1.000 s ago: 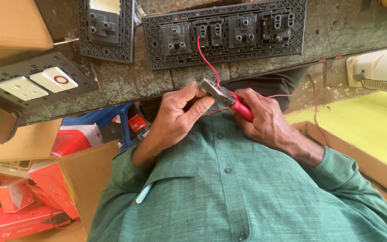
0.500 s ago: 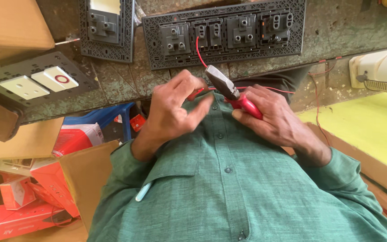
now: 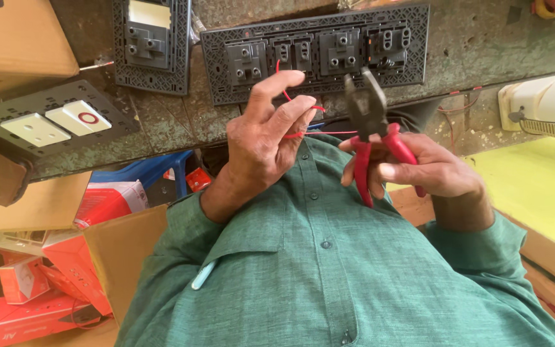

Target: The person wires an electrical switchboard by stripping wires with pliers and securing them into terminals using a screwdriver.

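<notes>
Left hand (image 3: 268, 138) pinches thin red wire (image 3: 300, 132) running sideways toward right hand (image 3: 428, 170), which grips red-handled pliers (image 3: 370, 125) upright, tips just right of the wire end, long black socket plate (image 3: 316, 51) above both.

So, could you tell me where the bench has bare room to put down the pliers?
The bare bench strip right of the long socket plate, before the white appliance, is free. So is the yellow surface beyond the right hand holding the pliers. The left is crowded: switch plates and cartons.
</notes>
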